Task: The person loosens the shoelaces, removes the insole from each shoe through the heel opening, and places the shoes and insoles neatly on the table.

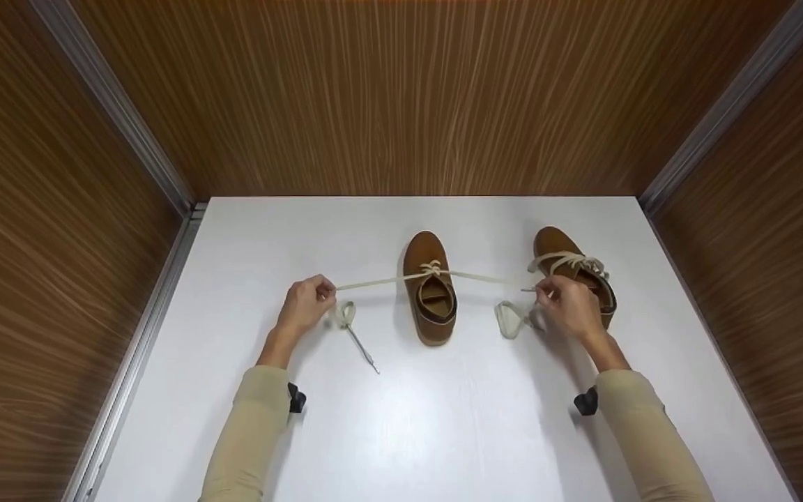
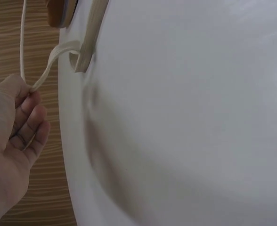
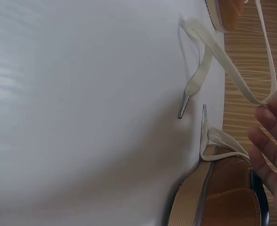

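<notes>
A brown shoe [image 1: 424, 254] stands on the white table, toe pointing away, with a cream shoelace [image 1: 373, 282] stretched out to both sides. My left hand [image 1: 305, 303] pinches one side of the lace between thumb and forefinger, and the loose end [image 2: 93, 33] hangs down to the tabletop. On the other side my right hand [image 1: 569, 305] pinches the lace [image 3: 232, 70], whose tipped end lies curled on the table. Both halves run nearly straight from the shoe's eyelets, slightly above the table. Other fingers of each hand curl loosely.
A second brown shoe [image 1: 553, 240], its lace loosely tied, lies angled at the right, partly behind my right hand. The white table [image 1: 387, 432] is bordered by wood-grain panels [image 1: 408, 97] at the back and sides, with metal rails [image 1: 123, 104] at the corners.
</notes>
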`<state>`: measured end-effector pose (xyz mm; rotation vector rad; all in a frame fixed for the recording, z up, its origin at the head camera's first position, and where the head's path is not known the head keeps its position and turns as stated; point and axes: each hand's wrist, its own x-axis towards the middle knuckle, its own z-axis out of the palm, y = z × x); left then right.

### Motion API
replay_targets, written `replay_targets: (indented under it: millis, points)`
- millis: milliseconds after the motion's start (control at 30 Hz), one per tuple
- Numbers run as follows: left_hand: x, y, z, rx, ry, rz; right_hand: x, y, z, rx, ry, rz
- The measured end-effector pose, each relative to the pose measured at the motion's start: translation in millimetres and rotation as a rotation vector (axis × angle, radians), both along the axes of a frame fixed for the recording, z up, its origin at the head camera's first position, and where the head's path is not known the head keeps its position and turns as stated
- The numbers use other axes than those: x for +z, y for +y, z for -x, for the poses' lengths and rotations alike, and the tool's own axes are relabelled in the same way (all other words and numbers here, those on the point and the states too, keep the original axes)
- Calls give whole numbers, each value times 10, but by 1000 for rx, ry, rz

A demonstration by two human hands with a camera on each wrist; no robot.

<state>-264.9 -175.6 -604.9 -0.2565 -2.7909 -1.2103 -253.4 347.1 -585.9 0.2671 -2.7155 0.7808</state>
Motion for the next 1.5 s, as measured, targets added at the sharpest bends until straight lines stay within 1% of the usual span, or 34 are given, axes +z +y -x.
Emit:
replay_targets:
  millis: [200,333,533,667,967,1100,1333,1500]
  points:
    - [-36,14,-14,-3,-16,-1,4,-39,-9,19,-34,7]
    - [-52,41,-3,10,-13,5,7,-65,-11,24,-57,11]
    - [-50,104,11,22,22,18,7,-135,-22,34,-66,2]
    - [-36,177,17,10,43,4,15,-208,-26,44,-72,3]
    - [4,408,13,-15,73,-61,17,-462,-5,75,-86,63]
    - [21,539,6,-28,59,-81,18,-576,29,91,-82,97]
    - [12,769,-9,-54,49,-139,38,-804,49,86,-104,172]
    - [6,939,-23,-79,33,-166,19,-984,47,108,-116,187]
